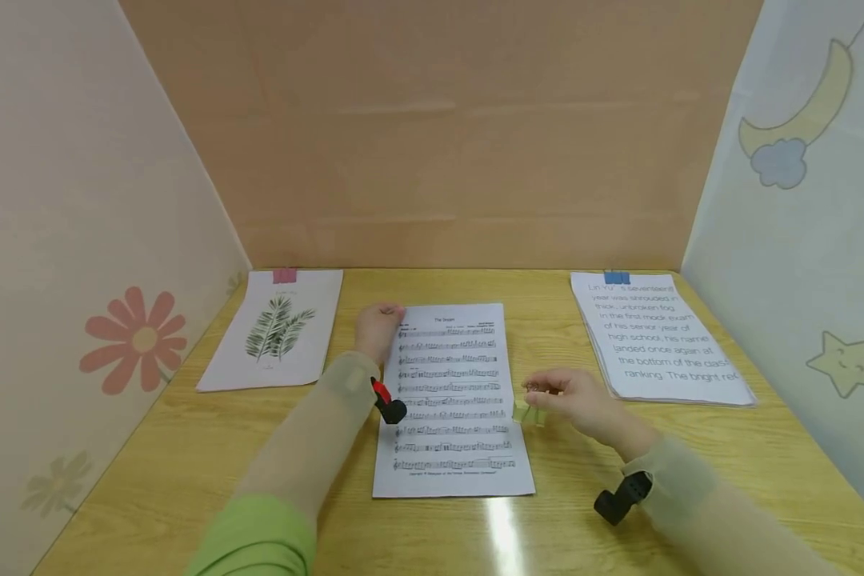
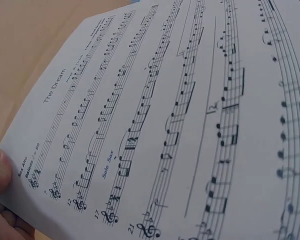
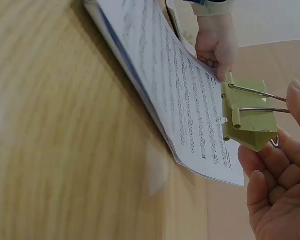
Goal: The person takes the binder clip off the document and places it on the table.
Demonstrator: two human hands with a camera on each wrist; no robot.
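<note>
At far left on the wooden desk [image 1: 187, 448], a stack printed with a palm leaf [image 1: 277, 332] lies already fastened by a pink clip [image 1: 284, 276] at its top edge. Beside it, the person's left hand [image 1: 378, 330] pins the top left corner of the sheet-music stack [image 1: 452, 400], titled "The Dream", its thumb [image 2: 0, 167] pressed on the page margin; the wrist view suggests the corner is pinched, fingers beneath. To the right of that stack, the right hand [image 1: 579, 400] pinches the wire handles of a green binder clip [image 3: 247, 117], held just off the right edge of the pages, not yet biting onto them. At far right, a stack of printed text [image 1: 658, 336] sits well apart, held by a blue clip [image 1: 616, 278] at its top. Judging by the layout, two of three stacks appear clipped, while the middle one has yet to receive its clip.
</note>
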